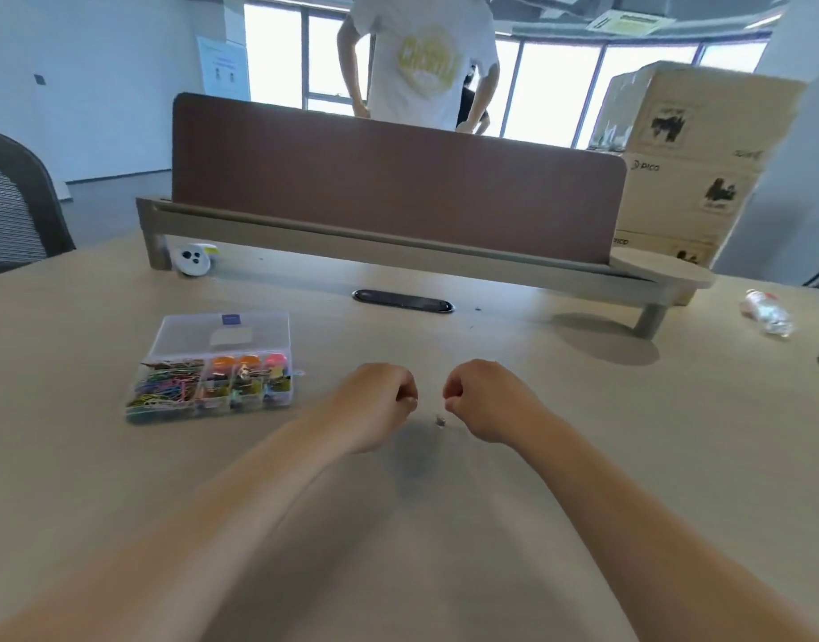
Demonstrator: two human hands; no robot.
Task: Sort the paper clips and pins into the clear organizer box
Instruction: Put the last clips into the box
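The clear organizer box (277, 359) lies on the table to my left with its lid (222, 333) folded back. Its big left compartment holds several coloured paper clips (166, 386). The smaller compartments hold binder clips and orange and pink pins (247, 366). My left hand (375, 405) and my right hand (484, 398) hover close together at the middle of the table, both curled into fists with fingertips pinched. Nothing shows in either fist. A tiny silvery pin (440, 420) lies on the table between and just below them.
A brown desk divider (389, 178) on a raised shelf crosses the far side. A white round device (195, 258) sits under its left end and a cable grommet (403, 301) in the tabletop. A crumpled plastic bottle (768, 312) lies far right, cardboard boxes (685, 145) behind. A person stands beyond the divider.
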